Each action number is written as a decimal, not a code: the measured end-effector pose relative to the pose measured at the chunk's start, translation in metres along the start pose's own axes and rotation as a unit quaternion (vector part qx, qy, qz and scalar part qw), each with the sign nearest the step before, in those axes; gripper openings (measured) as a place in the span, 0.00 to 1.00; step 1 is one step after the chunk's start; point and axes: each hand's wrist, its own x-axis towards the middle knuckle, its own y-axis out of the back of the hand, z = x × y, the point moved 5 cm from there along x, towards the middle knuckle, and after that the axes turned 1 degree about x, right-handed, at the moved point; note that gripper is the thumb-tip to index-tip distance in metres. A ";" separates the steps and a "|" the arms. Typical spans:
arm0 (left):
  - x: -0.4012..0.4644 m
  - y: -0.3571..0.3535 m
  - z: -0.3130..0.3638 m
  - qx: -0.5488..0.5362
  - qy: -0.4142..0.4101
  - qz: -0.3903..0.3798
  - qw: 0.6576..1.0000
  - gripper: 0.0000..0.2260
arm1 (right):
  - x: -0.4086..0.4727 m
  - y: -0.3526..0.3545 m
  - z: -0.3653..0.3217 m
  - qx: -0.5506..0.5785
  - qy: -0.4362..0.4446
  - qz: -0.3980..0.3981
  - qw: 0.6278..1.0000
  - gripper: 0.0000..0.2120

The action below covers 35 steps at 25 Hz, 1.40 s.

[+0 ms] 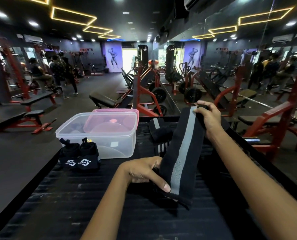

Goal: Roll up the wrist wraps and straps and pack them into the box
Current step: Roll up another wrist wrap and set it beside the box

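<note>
A black wrist wrap with a grey stripe (182, 149) is stretched out flat above the dark ribbed bench top (75, 205). My left hand (144, 172) grips its near end, thumb on top. My right hand (208, 118) pinches its far end, held higher. A clear plastic box (99, 134) stands open at the left of the bench. Two rolled black Nivia straps (78, 155) stand in front of the box. Another black wrap with a grey stripe (160, 129) lies loose behind the held one, and a striped piece (160, 148) lies beside it.
A pink lid (113, 122) leans inside the box. The bench edge drops to the gym floor on the left. Red weight machines (144, 94) and flat benches (23, 118) stand beyond, with people at the far left. A mirror wall (248, 66) runs along the right.
</note>
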 end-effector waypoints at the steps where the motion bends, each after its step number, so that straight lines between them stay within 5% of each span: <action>1: -0.002 -0.001 0.003 -0.002 -0.010 -0.002 1.000 0.17 | 0.001 0.003 -0.002 -0.007 0.011 0.023 1.000 0.08; 13: -0.005 0.009 0.017 -0.069 -0.049 0.085 0.993 0.15 | -0.012 0.000 -0.024 -0.181 0.070 -0.061 0.979 0.05; 16: 0.000 0.038 0.005 -0.143 -0.053 0.284 0.947 0.11 | -0.044 -0.008 -0.005 -0.335 0.110 -0.089 0.932 0.08; 18: -0.001 0.054 0.000 -0.086 -0.049 0.442 0.891 0.10 | -0.067 -0.006 0.005 -0.368 0.122 -0.088 0.918 0.09; 20: 0.003 0.056 0.003 -0.002 -0.067 0.509 0.858 0.09 | -0.078 0.001 0.016 -0.391 0.108 -0.096 0.909 0.09; 25: 0.050 0.039 0.035 0.213 -0.022 0.438 0.873 0.10 | -0.073 0.026 0.005 -0.443 0.129 -0.015 0.887 0.11; 29: 0.099 0.023 0.030 0.251 0.088 0.377 0.887 0.18 | -0.051 0.047 -0.012 -0.548 0.172 0.027 0.818 0.05; 31: 0.112 0.016 0.018 0.180 0.099 0.380 0.902 0.16 | -0.026 0.055 -0.022 -0.556 0.201 0.020 0.806 0.04; 35: 0.120 0.017 0.006 0.054 0.050 0.401 0.913 0.12 | 0.018 0.048 -0.005 -0.728 0.195 -0.132 0.644 0.15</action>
